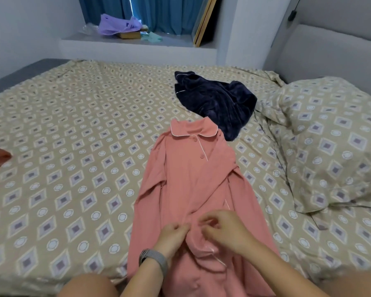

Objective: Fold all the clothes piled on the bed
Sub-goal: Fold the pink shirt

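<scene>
Pink shirt (193,189) laid lengthwise near the bed's (62,146) front edge, collar pointing away. Left hand (171,236) and right hand (225,230) both pinch its front placket, fingers curled on the cloth. Navy garment (214,99) crumpled beyond, towards the pillow (330,142).

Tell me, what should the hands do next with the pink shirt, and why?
Probably finish fastening the front. Both hands, left hand and right hand, pinch the pink shirt at its front opening, apparently at a button. The shirt lies flat with its sleeves crossed over, and the navy garment waits crumpled behind.
</scene>
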### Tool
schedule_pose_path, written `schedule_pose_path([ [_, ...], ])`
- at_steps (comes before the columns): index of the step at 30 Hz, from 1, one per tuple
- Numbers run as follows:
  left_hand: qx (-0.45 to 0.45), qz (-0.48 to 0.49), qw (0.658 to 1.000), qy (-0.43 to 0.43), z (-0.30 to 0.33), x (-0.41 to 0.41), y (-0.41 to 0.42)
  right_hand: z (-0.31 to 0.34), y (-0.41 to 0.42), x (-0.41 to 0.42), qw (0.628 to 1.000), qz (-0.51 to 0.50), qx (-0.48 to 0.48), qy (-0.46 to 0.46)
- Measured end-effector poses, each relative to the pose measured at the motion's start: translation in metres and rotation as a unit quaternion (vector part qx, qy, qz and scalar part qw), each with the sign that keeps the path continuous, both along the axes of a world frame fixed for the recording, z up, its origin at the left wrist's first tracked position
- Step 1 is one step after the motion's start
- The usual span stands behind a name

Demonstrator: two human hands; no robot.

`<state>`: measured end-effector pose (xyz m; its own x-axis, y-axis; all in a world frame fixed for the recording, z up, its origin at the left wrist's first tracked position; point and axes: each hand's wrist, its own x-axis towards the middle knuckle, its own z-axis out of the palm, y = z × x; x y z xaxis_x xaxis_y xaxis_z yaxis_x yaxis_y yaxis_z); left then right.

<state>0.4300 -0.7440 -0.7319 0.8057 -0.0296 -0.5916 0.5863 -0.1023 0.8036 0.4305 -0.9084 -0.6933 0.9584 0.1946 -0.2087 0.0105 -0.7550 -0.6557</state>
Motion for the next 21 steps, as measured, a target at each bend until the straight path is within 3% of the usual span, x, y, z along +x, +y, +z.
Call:
schedule_pose_path([
  [2, 0.042, -0.033, 0.998, -0.029, 0.001, 0.002, 0.0, -0.014, -0.036, -0.004, 0.984, -0.103, -0.127, -0.071],
  [4, 0.085, -0.069, 0.992, -0.07, 0.004, 0.004, -0.002, -0.021, -0.072, -0.012, 0.956, -0.171, -0.236, -0.022],
  [5, 0.097, -0.071, 0.989, -0.091, 0.006, 0.004, -0.004, -0.024, -0.087, -0.017, 0.95, -0.191, -0.244, 0.025],
  [8, 0.085, -0.071, 0.988, -0.104, 0.009, 0.0, -0.009, -0.036, -0.119, -0.023, 0.953, -0.228, -0.172, 0.097],
  [13, -0.038, 0.026, 0.999, -0.023, 0.006, -0.006, -0.014, -0.018, -0.17, -0.017, 0.948, -0.312, -0.043, 0.043],
  [16, -0.04, 0.057, 0.997, -0.024, 0.008, -0.006, -0.015, -0.012, -0.204, -0.015, 0.922, -0.342, -0.182, -0.017],
  [19, -0.018, 0.067, 0.997, -0.017, 0.006, -0.004, -0.017, -0.02, -0.209, -0.014, 0.9, -0.28, -0.321, 0.096],
  [21, 0.007, 0.038, 0.999, -0.01, 0.007, -0.004, -0.021, -0.026, -0.198, -0.01, 0.898, -0.245, -0.354, 0.091],
])
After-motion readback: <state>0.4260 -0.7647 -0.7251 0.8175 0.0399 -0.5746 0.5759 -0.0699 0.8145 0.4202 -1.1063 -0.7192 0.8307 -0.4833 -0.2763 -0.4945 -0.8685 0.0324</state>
